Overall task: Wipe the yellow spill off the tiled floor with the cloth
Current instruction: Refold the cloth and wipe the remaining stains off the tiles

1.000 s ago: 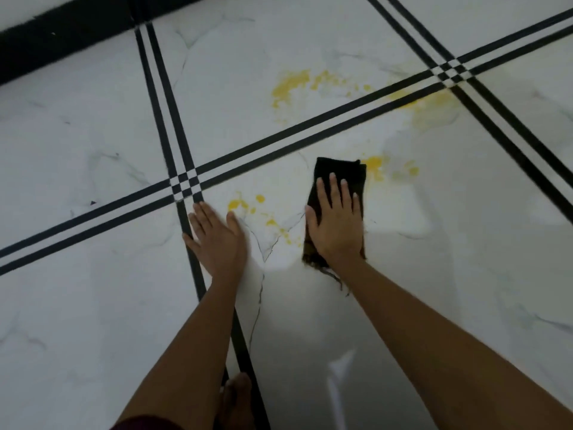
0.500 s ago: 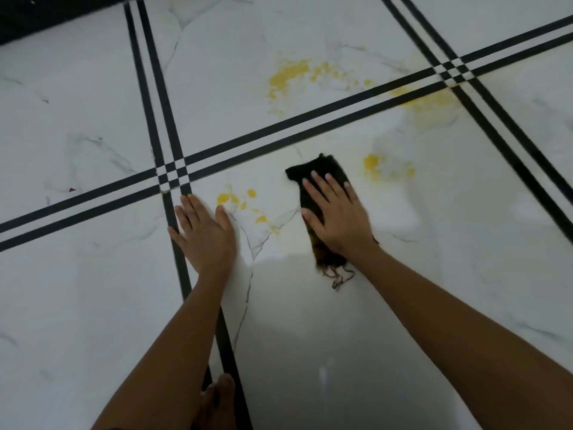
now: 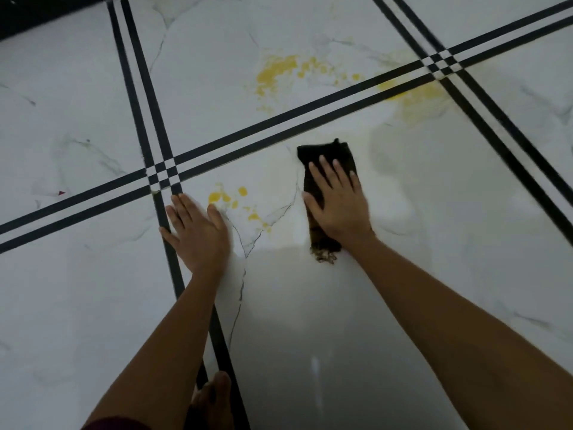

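Since the earlier frames, right hand (image 3: 339,203) has swung the cloth (image 3: 328,156) back to lie lengthwise, and the yellow blot that sat just right of it no longer shows; only a pale damp smear remains there.

Grip: right hand lies flat, fingers spread, palm pressing the dark cloth onto the tiled floor (image 3: 93,305). It pins the cloth and does not clutch it. Frayed end of cloth pokes out below the wrist. Left hand (image 3: 197,231) flat and spread on the floor, over the black grout line (image 3: 173,268), holding nothing; I read it as a brace.

Progress, my judgement: early to middle. One patch on the near tile looks cleared.

Left to do:
- small yellow drops (image 3: 228,197) between the two hands, just left of the cloth
- large splatter (image 3: 276,71) on the far tile, beyond the double black stripe
- faint yellow stain (image 3: 415,94) near the stripe crossing at upper right

Cloth is nearest the small drops; I would take those first.
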